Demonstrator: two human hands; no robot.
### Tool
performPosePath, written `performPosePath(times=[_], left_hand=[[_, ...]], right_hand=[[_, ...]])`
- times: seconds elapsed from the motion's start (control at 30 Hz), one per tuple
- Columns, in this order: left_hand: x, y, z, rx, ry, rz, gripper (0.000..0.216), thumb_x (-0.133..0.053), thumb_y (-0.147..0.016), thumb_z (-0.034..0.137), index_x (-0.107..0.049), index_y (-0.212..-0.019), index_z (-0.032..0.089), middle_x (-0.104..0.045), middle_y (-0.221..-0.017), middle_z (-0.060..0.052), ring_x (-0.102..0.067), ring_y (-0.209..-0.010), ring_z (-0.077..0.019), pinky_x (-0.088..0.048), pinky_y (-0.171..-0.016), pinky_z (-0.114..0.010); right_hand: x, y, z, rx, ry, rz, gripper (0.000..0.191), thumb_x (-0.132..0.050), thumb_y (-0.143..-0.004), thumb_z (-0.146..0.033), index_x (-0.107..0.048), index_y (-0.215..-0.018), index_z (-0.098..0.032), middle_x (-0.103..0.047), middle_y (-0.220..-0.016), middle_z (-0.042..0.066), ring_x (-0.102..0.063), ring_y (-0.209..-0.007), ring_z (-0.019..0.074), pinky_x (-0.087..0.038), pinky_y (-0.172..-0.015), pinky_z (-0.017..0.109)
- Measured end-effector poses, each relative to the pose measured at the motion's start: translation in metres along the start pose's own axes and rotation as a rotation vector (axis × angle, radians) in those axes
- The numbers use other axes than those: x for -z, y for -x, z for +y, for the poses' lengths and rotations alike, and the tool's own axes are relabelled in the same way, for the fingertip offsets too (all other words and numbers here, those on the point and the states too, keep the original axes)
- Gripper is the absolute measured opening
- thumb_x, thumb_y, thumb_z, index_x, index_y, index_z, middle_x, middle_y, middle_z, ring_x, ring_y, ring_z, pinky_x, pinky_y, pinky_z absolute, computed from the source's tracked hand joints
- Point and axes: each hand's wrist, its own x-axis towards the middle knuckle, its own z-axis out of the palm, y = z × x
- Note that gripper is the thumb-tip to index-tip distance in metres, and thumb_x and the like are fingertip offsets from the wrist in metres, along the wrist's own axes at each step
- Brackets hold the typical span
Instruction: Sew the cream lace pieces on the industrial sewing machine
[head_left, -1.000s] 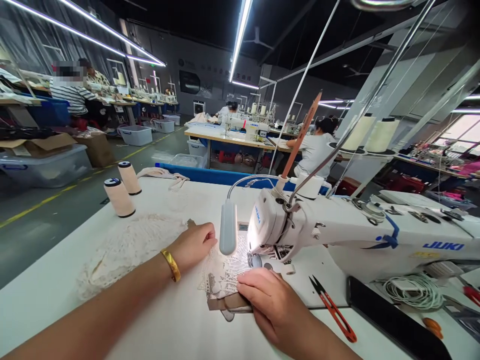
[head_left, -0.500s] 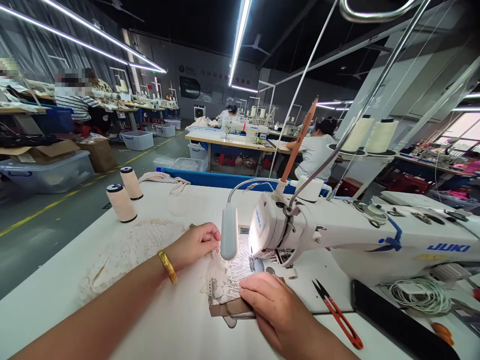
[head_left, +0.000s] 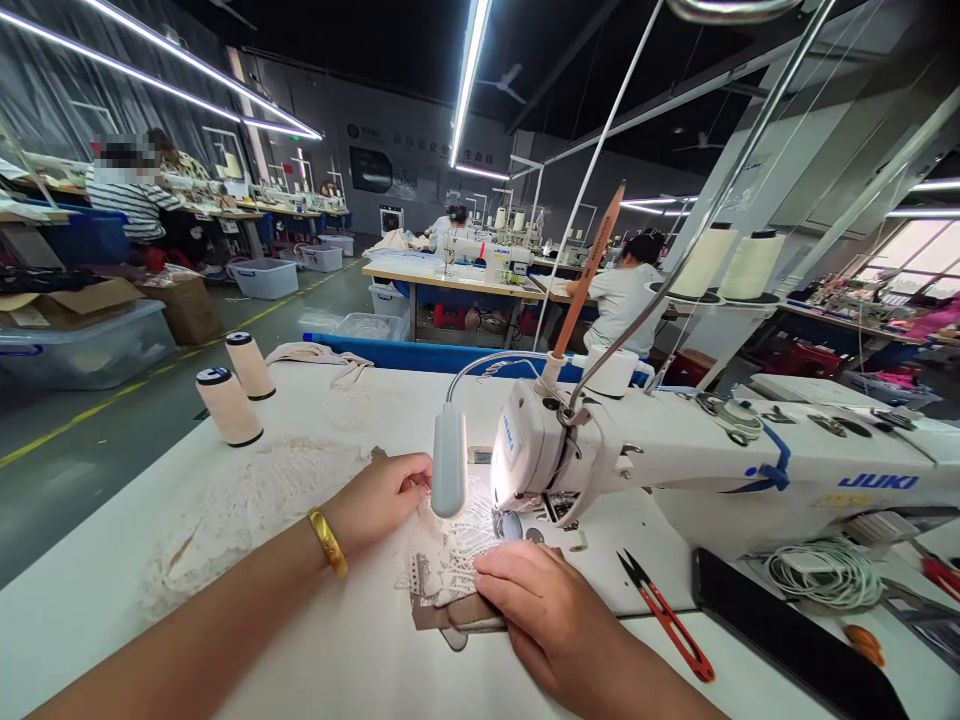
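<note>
Landmark: machine (head_left: 514,450), white, on white bench (head_left: 360,660); lamp (head_left: 448,470) hangs just left of its head

Lace (head_left: 450,545): spread at the machine's needle end, reaching out to its left and near side; brown cloth (head_left: 431,612) shows from under the near edge

Right hand (head_left: 544,610): in front of the machine's head, laid palm down over lace and brown cloth; grip flat, fingers extended, not closed round anything

Left hand (head_left: 394,490): left of the machine's head, at the lace's far left edge; thumb and forefinger drawn close; cannot tell whether the grip pinches lace

Left of machine: pale heap (head_left: 247,500); farther back, two peach cones (head_left: 231,408)

Near side of machine: red snips (head_left: 679,630), black slab (head_left: 795,640), coiled cable (head_left: 825,575)

Containers:
- holder (head_left: 553,370) on machine top; a pencil (head_left: 596,265) stands in it, tilted
- blue trough (head_left: 420,357) behind machine; inside hidden
- clear bin (head_left: 112,345), floor, well left of machine; contents pale, indistinct; open box (head_left: 75,300) on its lid, dark cloth about it
- brown carton (head_left: 180,305), same side of machine; crumpled wrap at its top
- lidded tub (head_left: 262,278), farther off beyond machine's left; contents too small to tell
</note>
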Motion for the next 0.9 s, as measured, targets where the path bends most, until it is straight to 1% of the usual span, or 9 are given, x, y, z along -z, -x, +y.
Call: performPosePath(times=[0.1,0.17,0.27,0.33,0.43,0.53,0.63,0.8,0.9], left_hand=[[-0.005,0.003,0.002,-0.122,-0.114,0.055,0.017,-0.055,-0.078,0.028,-0.07,-0.081,0.021,-0.071,-0.108,-0.01,-0.062,-0.109,-0.0337,-0.046,-0.103,-0.049],[-0.01,0.009,0.004,-0.293,-0.208,0.006,0.022,-0.052,-0.083,0.026,-0.074,-0.088,0.022,-0.072,-0.118,-0.011,-0.061,-0.118,-0.0337,-0.045,-0.108,-0.049],[-0.017,0.02,0.012,-0.43,-0.413,-0.102,0.026,-0.048,-0.091,0.026,-0.073,-0.086,0.023,-0.075,-0.103,-0.01,-0.067,-0.093,-0.0267,-0.052,-0.085,-0.038],[-0.019,0.028,0.02,-0.353,-0.516,-0.191,0.027,-0.049,-0.092,0.027,-0.067,-0.072,0.022,-0.072,-0.081,-0.006,-0.061,-0.067,-0.0208,-0.043,-0.063,-0.032],[-0.019,0.035,0.031,-0.276,-0.514,-0.328,0.032,-0.047,-0.093,0.031,-0.058,-0.064,0.022,-0.064,-0.064,-0.002,-0.053,-0.054,-0.0175,-0.03,-0.053,-0.031],[-0.019,0.034,0.031,-0.267,-0.488,-0.157,0.028,-0.043,-0.096,0.036,-0.062,-0.08,0.023,-0.068,-0.075,-0.003,-0.057,-0.06,-0.0195,-0.036,-0.058,-0.031],[-0.018,0.03,0.026,-0.245,-0.519,0.004,0.019,-0.054,-0.09,0.039,-0.064,-0.095,0.024,-0.07,-0.089,-0.004,-0.059,-0.066,-0.0209,-0.041,-0.064,-0.031],[-0.022,0.029,0.024,-0.112,-0.521,-0.106,0.007,-0.054,-0.087,0.031,-0.055,-0.085,0.024,-0.066,-0.081,-0.001,-0.057,-0.062,-0.0189,-0.038,-0.061,-0.029],[-0.032,0.031,0.026,-0.073,-0.464,-0.192,0.01,-0.045,-0.09,0.028,-0.05,-0.082,0.024,-0.067,-0.08,-0.001,-0.059,-0.065,-0.0199,-0.037,-0.062,-0.03]], right_hand=[[0.001,0.002,0.0,0.004,0.006,-0.009,0.048,-0.05,-0.088,0.002,-0.059,-0.129,-0.021,-0.075,-0.126,0.009,-0.069,-0.111,0.0258,-0.058,-0.092,0.041],[0.002,0.004,0.0,0.022,0.003,-0.015,0.039,-0.052,-0.091,-0.001,-0.059,-0.123,-0.021,-0.076,-0.126,0.008,-0.07,-0.113,0.0259,-0.057,-0.094,0.042],[0.006,0.006,0.004,0.042,-0.017,-0.018,0.027,-0.055,-0.094,-0.005,-0.06,-0.114,-0.022,-0.077,-0.124,0.006,-0.071,-0.112,0.025,-0.057,-0.096,0.042],[0.01,0.008,0.007,0.044,-0.036,-0.032,0.023,-0.055,-0.094,-0.005,-0.06,-0.107,-0.022,-0.078,-0.121,0.006,-0.071,-0.111,0.0244,-0.056,-0.095,0.04],[0.017,0.008,0.01,0.017,-0.062,-0.078,0.026,-0.054,-0.091,-0.003,-0.06,-0.106,-0.024,-0.078,-0.116,0.006,-0.071,-0.111,0.0242,-0.056,-0.094,0.039],[0.021,0.005,0.008,-0.024,-0.095,-0.086,0.04,-0.053,-0.088,-0.002,-0.06,-0.12,-0.026,-0.076,-0.116,0.006,-0.068,-0.112,0.0243,-0.055,-0.095,0.039],[0.019,0.003,0.002,0.021,-0.119,-0.081,0.048,-0.057,-0.087,-0.005,-0.057,-0.13,-0.025,-0.074,-0.125,0.007,-0.065,-0.116,0.0249,-0.051,-0.099,0.042],[0.015,0.006,0.001,-0.004,-0.012,-0.18,0.011,-0.06,-0.089,-0.011,-0.062,-0.09,-0.023,-0.067,-0.092,0.002,-0.06,-0.091,0.0212,-0.047,-0.085,0.038],[0.023,0.009,0.006,-0.067,-0.04,-0.258,0.011,-0.064,-0.082,-0.012,-0.059,-0.078,-0.021,-0.062,-0.087,0.002,-0.058,-0.088,0.0208,-0.045,-0.081,0.035]])
